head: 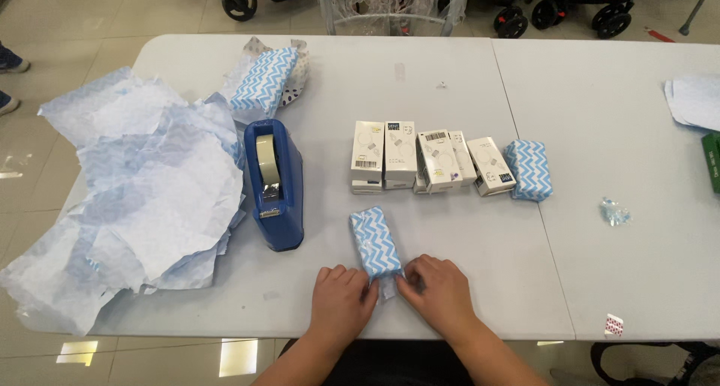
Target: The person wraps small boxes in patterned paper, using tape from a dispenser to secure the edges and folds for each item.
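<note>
We press both hands, left hand (341, 296) and right hand (439, 290), on the near end flap of the small box wrapped in blue-white zigzag paper (375, 242), lying on the grey tabletop (450, 236) beside the blue tape dispenser (274, 183). It seems light and stiff; its thin paper tears easily, so holding by the long sides is best.

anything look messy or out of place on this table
Mostly tidy. The sheets of wrapping paper at the left are crumpled and torn, hanging over the table edge. A crumpled bit of clear wrap and a small red-patterned scrap lie loose at the right. One white box in the row sits askew.
</note>
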